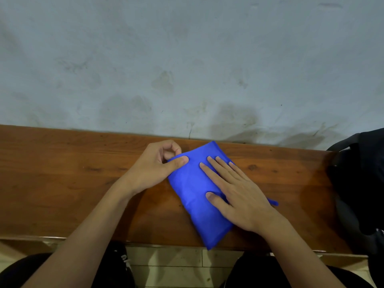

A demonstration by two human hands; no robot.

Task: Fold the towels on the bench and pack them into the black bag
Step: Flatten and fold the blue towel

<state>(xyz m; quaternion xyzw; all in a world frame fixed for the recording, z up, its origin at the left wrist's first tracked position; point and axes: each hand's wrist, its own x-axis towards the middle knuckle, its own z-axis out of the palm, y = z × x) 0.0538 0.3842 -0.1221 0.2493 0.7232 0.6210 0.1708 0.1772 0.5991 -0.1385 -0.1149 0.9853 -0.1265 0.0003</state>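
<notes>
A bright blue towel (pixel 195 190), folded into a narrow slanted rectangle, lies on the brown wooden bench (pixel 72 183). Its near end hangs slightly over the bench's front edge. My left hand (pixel 154 167) pinches the towel's far left corner between thumb and curled fingers. My right hand (pixel 234 190) lies flat on the towel's right side with fingers straight, pressing it down. A small blue bit of cloth sticks out to the right behind that hand. The black bag (pixel 361 183) stands at the bench's right end, cut off by the frame edge.
A grey plastered wall (pixel 187 59) rises directly behind the bench. Below the bench's front edge I see pale floor tiles (pixel 176 265) and my dark-clad knees. The left half of the bench shows bare wood.
</notes>
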